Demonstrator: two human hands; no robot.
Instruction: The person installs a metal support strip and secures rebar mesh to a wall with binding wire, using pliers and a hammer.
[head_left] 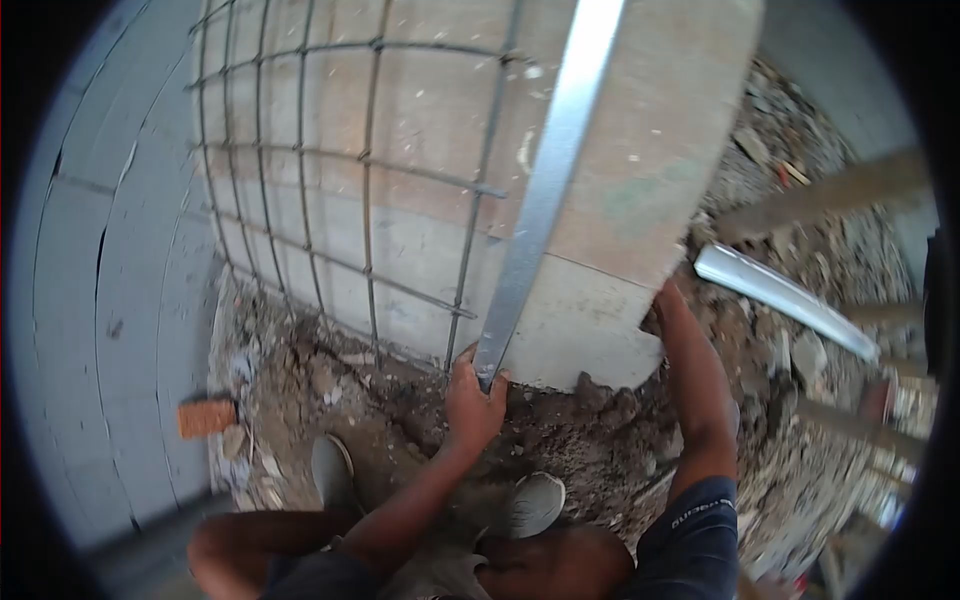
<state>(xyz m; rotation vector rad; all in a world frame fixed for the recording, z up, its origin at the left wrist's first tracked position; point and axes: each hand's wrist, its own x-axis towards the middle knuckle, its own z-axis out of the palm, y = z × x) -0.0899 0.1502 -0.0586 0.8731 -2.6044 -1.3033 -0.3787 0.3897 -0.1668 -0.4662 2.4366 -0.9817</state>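
My left hand is closed round the lower end of a long flat metal straightedge, thumb on one side and fingers on the other. The straightedge slants up and right across a large pale board. My right hand reaches to the board's right edge, beside its broken lower corner; its fingers are hidden behind that edge. A grid of tied steel bars stands in front of the board, left of the straightedge, with bar ends close to it.
A grey block wall runs along the left, with a brick at its foot. Loose soil and rubble lie around my shoes. On the right are a shiny metal channel and wooden poles.
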